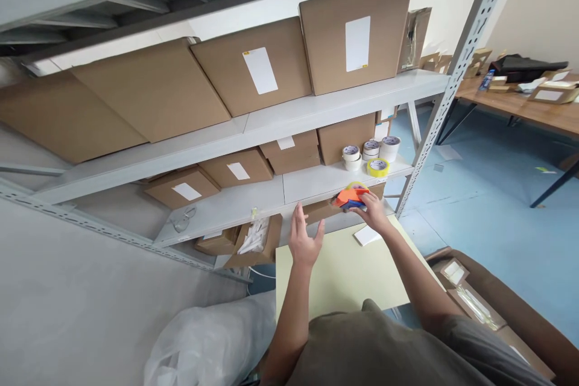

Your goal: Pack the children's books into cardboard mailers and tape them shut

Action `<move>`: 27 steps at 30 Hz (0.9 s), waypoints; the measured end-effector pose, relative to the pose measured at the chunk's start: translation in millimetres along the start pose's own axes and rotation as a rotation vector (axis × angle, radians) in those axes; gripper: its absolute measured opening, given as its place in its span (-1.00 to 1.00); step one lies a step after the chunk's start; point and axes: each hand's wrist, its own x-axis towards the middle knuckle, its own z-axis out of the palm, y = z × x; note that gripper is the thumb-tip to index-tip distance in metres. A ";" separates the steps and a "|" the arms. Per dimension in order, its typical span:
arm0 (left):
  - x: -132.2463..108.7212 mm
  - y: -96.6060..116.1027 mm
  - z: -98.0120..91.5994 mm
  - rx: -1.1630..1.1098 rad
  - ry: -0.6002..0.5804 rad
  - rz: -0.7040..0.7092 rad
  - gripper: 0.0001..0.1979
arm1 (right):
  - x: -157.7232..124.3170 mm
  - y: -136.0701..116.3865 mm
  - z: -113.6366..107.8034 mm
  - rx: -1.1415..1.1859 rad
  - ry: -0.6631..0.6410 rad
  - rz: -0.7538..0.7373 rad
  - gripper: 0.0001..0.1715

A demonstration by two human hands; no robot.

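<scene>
My right hand (374,212) is closed around an orange and blue tape dispenser (349,197), with a yellow roll partly visible behind it. The dispenser is held up in front of the middle shelf's edge. To its left, my left hand (306,243) is raised with fingers apart and holds nothing. Beneath both hands lies a pale yellow tabletop (335,277), and a white pad of paper (367,235) rests on it below my right wrist. On the shelf just beyond the dispenser lies a yellow tape roll (378,167).
Grey metal shelving (312,184) stands ahead, carrying several cardboard boxes (262,66) and white tape rolls (351,157). Glasses (183,220) lie on the shelf's left. A white plastic bag (212,338) is at lower left, an open carton (497,313) at lower right. A wooden table (520,105) stands farther right.
</scene>
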 end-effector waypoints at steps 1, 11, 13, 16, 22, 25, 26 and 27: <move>0.2 -4.1 -1.6 0.006 -0.005 -0.010 -0.19 | 7.8 7.1 5.2 -0.006 -0.004 -0.012 -0.58; -7.2 -32.8 -7.4 0.080 -0.020 -0.119 -0.40 | 124.6 70.7 84.1 -0.228 -0.211 0.001 -0.65; -9.6 -35.1 -8.4 0.106 -0.024 -0.156 -0.48 | 141.6 77.2 95.3 -0.283 -0.323 0.028 -0.60; -10.2 -37.0 -8.4 0.143 -0.013 -0.195 -0.52 | 154.3 85.1 108.2 -0.360 -0.441 0.048 -0.54; -14.4 -41.6 -1.5 0.204 -0.056 -0.261 -0.52 | 147.3 88.4 119.6 -0.386 -0.226 -0.028 -0.44; -23.8 -47.1 2.5 0.229 -0.074 -0.275 -0.54 | 123.9 70.5 116.3 -0.172 -0.069 -0.132 -0.40; -28.1 -49.6 3.6 0.238 -0.082 -0.281 -0.54 | 111.9 61.8 114.6 -0.076 -0.055 -0.191 -0.39; -32.9 -52.5 4.4 0.247 -0.090 -0.289 -0.55 | 97.9 52.7 112.8 0.016 -0.048 -0.235 -0.38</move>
